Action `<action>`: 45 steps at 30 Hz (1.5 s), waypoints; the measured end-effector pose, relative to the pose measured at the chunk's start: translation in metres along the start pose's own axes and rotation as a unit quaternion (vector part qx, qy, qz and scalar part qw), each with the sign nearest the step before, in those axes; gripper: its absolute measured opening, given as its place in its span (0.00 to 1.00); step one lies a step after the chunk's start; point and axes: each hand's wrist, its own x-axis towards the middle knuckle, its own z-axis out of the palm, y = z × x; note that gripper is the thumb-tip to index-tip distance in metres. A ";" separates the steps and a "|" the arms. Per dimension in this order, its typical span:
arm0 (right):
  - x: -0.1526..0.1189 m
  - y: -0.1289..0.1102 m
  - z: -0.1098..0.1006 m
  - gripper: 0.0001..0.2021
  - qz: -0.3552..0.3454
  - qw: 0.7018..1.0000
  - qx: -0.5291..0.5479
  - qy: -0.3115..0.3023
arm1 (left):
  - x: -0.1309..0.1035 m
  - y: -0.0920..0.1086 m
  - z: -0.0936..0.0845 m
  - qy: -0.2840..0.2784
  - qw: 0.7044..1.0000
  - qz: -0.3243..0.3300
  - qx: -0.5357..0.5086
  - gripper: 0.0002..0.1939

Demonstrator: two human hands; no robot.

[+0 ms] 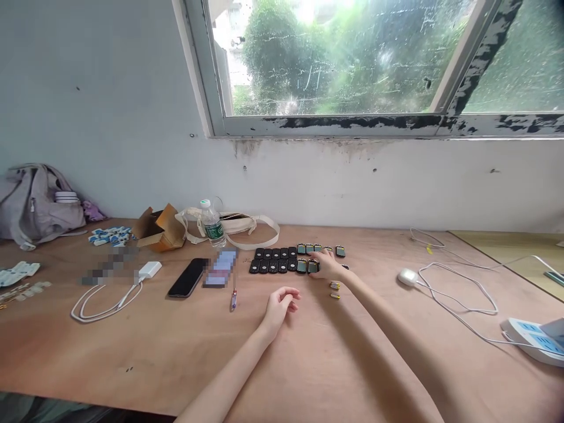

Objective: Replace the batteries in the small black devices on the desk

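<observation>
My right hand point(325, 264) reaches over two rows of small dark devices, its fingers bent down at a device with a grey-green screen point(313, 266); whether it grips one is too small to tell. Left of it, several black oval-cornered pieces point(273, 266) lie side by side in two rows. One more screened device point(340, 251) is at the right end of the back row. My left hand point(282, 302) rests on the table nearer me, fingers loosely curled and apart, with nothing visible in it. Small yellow and silver batteries point(335, 286) lie beneath my right wrist.
A screwdriver point(233, 299), a black phone point(188, 278) and a blurred blue item point(221, 268) lie left. Behind stand a bottle point(213, 224) and an open cardboard box point(161, 228). A white charger point(408, 277), cables and a power strip point(533, 341) are right.
</observation>
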 end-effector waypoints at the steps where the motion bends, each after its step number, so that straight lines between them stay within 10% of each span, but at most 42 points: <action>1: -0.003 -0.003 -0.004 0.27 -0.009 1.000 -0.006 0.012 | 0.000 -0.001 0.000 0.003 1.000 0.005 0.002 0.11; 14: -0.078 -0.084 0.031 0.24 0.019 0.996 -0.058 0.059 | 0.010 -0.010 -0.009 0.033 0.978 0.127 0.160 0.11; 21: -0.117 -0.034 0.026 0.10 0.073 0.968 0.107 0.212 | -0.003 -0.009 0.000 -0.004 0.914 0.208 0.347 0.19; 28: -0.125 -0.006 0.029 0.08 0.050 0.975 0.086 0.199 | -0.006 -0.006 0.011 -0.022 0.834 0.237 0.498 0.27; 45: -0.106 0.018 0.028 0.11 0.027 0.958 0.196 0.209 | 0.002 -0.006 0.020 -0.024 0.791 0.292 0.537 0.16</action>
